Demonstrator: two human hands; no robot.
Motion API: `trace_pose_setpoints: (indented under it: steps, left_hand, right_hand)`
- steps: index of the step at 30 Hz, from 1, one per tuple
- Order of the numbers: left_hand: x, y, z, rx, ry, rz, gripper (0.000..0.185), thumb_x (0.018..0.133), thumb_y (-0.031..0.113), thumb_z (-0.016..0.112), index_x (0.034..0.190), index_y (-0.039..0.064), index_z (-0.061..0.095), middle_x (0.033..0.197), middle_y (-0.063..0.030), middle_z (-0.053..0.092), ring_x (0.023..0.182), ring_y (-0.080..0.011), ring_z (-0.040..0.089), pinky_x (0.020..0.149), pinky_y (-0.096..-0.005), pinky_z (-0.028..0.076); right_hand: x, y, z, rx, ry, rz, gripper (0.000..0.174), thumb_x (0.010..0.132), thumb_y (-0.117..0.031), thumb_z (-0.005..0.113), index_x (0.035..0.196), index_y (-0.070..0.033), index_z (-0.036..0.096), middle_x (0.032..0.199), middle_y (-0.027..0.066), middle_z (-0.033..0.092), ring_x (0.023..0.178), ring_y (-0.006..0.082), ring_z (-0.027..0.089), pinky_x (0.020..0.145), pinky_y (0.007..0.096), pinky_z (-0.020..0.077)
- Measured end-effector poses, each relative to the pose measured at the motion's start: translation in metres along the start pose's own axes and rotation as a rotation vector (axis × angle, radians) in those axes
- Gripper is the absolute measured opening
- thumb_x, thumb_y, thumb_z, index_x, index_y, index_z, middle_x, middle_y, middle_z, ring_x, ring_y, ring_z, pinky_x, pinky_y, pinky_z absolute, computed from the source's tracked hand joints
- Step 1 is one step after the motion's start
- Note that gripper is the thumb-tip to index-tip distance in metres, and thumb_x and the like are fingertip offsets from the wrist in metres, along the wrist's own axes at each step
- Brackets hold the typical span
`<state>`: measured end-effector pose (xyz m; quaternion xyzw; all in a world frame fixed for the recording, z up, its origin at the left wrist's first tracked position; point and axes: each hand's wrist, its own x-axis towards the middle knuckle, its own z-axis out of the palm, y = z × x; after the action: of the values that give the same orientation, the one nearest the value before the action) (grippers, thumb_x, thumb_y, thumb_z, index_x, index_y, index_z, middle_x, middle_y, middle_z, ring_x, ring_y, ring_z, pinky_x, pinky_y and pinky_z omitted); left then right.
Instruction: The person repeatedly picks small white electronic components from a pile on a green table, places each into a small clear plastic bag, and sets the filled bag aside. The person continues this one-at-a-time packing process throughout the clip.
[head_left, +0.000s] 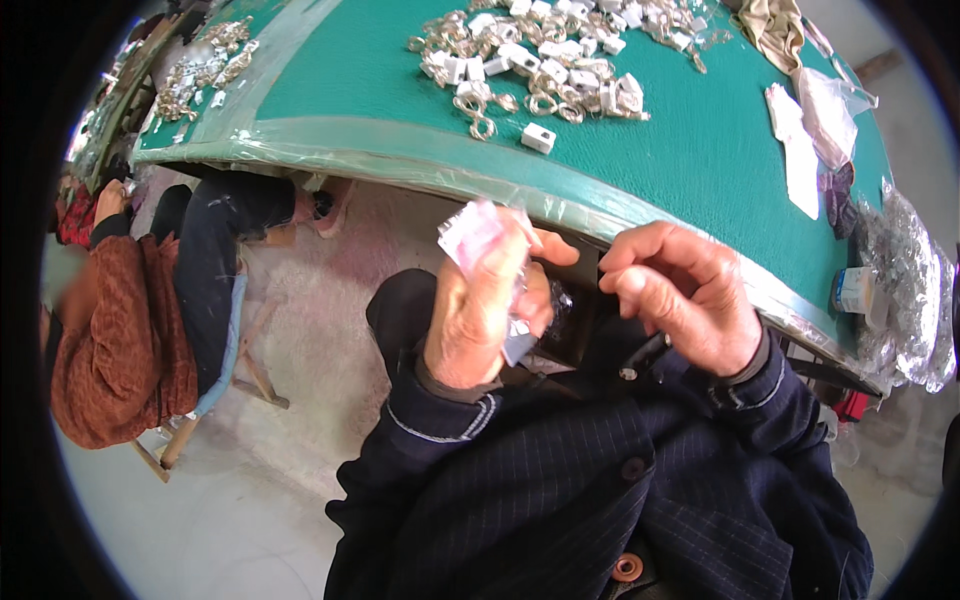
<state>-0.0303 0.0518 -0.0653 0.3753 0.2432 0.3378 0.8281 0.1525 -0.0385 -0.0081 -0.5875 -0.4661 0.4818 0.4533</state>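
My left hand (484, 300) is closed around a crumpled clear plastic sachet (474, 229), pinkish white at its upper end. A shiny part of the packaging (517, 339) shows below the palm. To the right, my right hand (679, 292) is raised before the table edge, fingers curled and thumb close to the index fingertip; whether something small sits between them cannot be seen. Beyond the hands, a pile of white plastic adapters and coiled pale cables (555, 67) lies on the green-topped table (697, 180). One white adapter (538, 138) sits apart, nearer the edge.
At the left, a person in a brown jacket (112, 337) sits on a wooden stool (259, 382). Another adapter-and-cable pile (202, 67) lies far left. Along the right are clear plastic bags (911, 285), a labelled tub (853, 290), a white strip (795, 154) and beige cloth (772, 30).
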Motion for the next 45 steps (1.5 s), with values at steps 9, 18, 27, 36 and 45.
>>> trace_pose_setpoints:
  steps: [9,18,27,36,45]
  left_hand:
    - [-0.018,-0.018,0.024,0.132,-0.014,0.217,0.017,0.1,0.02,0.054,0.111,0.007,0.055,0.115,-0.0054,0.059,0.087,-0.0072,0.054,0.079,-0.0241,0.046]
    - [-0.032,-0.013,0.039,-0.071,-0.026,0.123,0.025,0.1,0.027,0.056,0.107,0.003,0.056,0.084,-0.005,0.059,0.067,-0.0094,0.054,0.062,-0.0266,0.048]
    - [-0.038,-0.004,0.046,-0.039,-0.073,0.163,0.028,0.094,0.026,0.065,0.101,0.004,0.049,0.067,-0.0012,0.048,0.05,-0.0065,0.041,0.047,-0.0254,0.04]
    - [-0.051,0.0,0.057,0.156,-0.029,0.19,0.016,0.093,0.016,0.067,0.09,0.002,0.063,0.071,0.0014,0.056,0.052,-0.0036,0.045,0.046,-0.02,0.034]
    - [-0.058,0.0,0.064,0.397,-0.059,0.237,0.012,0.093,0.013,0.066,0.09,0.002,0.063,0.073,0.003,0.056,0.061,-0.0041,0.05,0.054,-0.0208,0.039]
  right_hand:
    - [-0.007,0.017,0.034,0.055,0.039,-0.144,0.029,0.082,-0.02,0.08,0.095,-0.002,0.06,0.083,-0.0005,0.061,0.067,0.0049,0.052,0.062,0.0201,0.0452]
    - [-0.031,0.015,0.017,0.264,0.109,-0.082,0.013,0.095,-0.013,0.064,0.096,-0.001,0.06,0.075,-0.0026,0.058,0.063,0.0012,0.048,0.055,0.0179,0.0382]
    - [-0.043,0.025,-0.001,0.438,0.053,-0.144,0.017,0.098,-0.019,0.06,0.095,-0.002,0.06,0.078,0.0,0.058,0.058,0.0031,0.046,0.05,0.0186,0.036]
    - [-0.057,0.026,-0.003,0.403,-0.044,-0.025,0.034,0.097,-0.03,0.059,0.111,0.001,0.06,0.087,0.0014,0.061,0.066,0.0055,0.049,0.057,0.0191,0.0374]
    - [-0.073,0.013,-0.014,0.409,-0.145,-0.094,0.024,0.094,-0.017,0.065,0.112,-0.001,0.062,0.099,0.0017,0.067,0.079,0.0044,0.054,0.069,0.0198,0.0452]
